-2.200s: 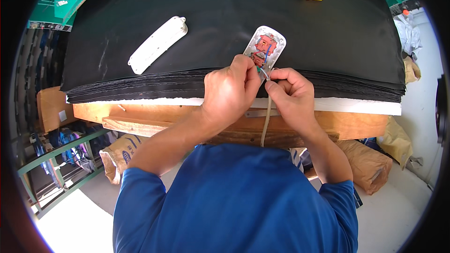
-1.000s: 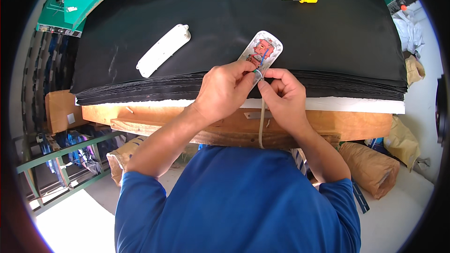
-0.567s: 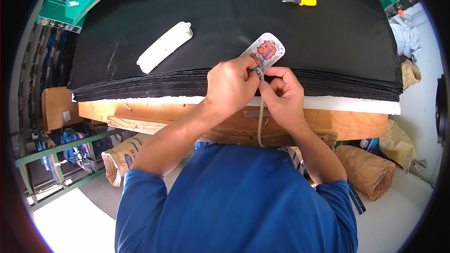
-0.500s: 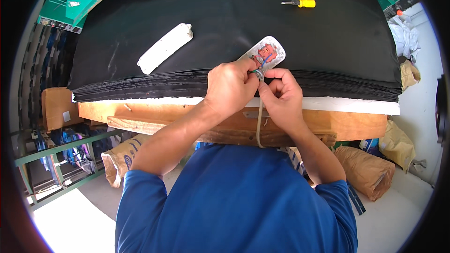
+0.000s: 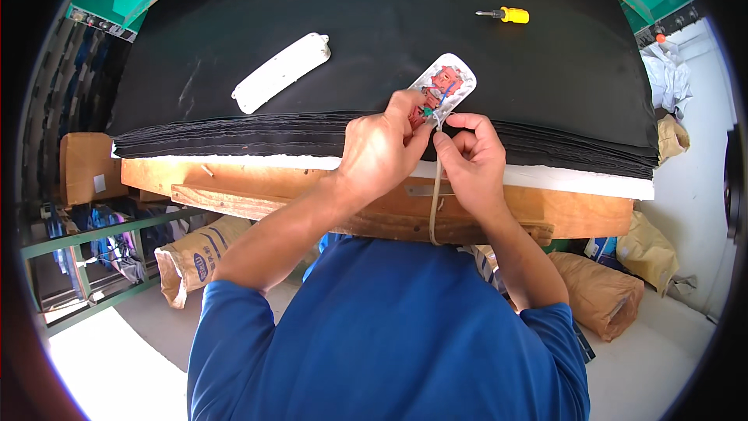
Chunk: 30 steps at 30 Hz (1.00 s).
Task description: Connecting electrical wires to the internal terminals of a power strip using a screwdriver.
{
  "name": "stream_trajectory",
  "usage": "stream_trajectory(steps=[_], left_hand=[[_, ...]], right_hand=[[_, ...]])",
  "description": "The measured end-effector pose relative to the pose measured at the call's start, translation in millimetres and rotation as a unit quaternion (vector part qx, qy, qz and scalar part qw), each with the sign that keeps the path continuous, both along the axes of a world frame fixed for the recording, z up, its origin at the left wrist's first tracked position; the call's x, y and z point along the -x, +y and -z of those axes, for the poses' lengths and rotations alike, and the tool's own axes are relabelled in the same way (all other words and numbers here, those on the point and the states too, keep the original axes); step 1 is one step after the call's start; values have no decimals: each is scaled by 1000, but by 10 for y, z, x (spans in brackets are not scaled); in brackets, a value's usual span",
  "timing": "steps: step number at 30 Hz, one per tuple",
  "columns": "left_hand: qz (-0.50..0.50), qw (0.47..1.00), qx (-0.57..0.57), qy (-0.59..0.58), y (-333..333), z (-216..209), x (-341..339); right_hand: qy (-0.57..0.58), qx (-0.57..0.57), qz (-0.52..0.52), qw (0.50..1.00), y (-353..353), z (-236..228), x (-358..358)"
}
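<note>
Extension-socket housing, white and open, with red inner parts, a blue wire and a green wire, points toward one o'clock, just beyond the fingertips. The left hand curls over its seven-o'clock end, exact grip hidden; the right hand pinches the beige cord at six o'clock.

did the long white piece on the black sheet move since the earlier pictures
No. Against the pale scuff on the black sheet, the long white piece keeps its place and slant; only the camera view shifted.
</note>
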<state>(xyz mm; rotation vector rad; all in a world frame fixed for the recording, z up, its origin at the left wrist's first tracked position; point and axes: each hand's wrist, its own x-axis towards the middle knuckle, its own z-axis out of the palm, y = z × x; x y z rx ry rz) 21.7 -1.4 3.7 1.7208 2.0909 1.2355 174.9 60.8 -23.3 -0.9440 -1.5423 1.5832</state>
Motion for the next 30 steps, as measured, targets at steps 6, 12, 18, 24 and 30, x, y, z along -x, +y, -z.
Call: stream_trajectory(steps=[6,12,18,24,30], left_hand=[[35,996,-38,77,43,40,52],[33,992,6,121,90,0,44],[55,987,35,146,98,-41,90],[83,989,49,112,83,-105,151],[88,989,13,116,54,-4,188]], right_hand=[[-1,2,-4,1000,-4,0,-1],[-11,-12,-16,1000,-11,9,-3],[-29,-91,-34,995,-10,-19,-15],[-21,-107,-19,994,-16,-3,30],[-35,-163,4,986,-32,62,0]])
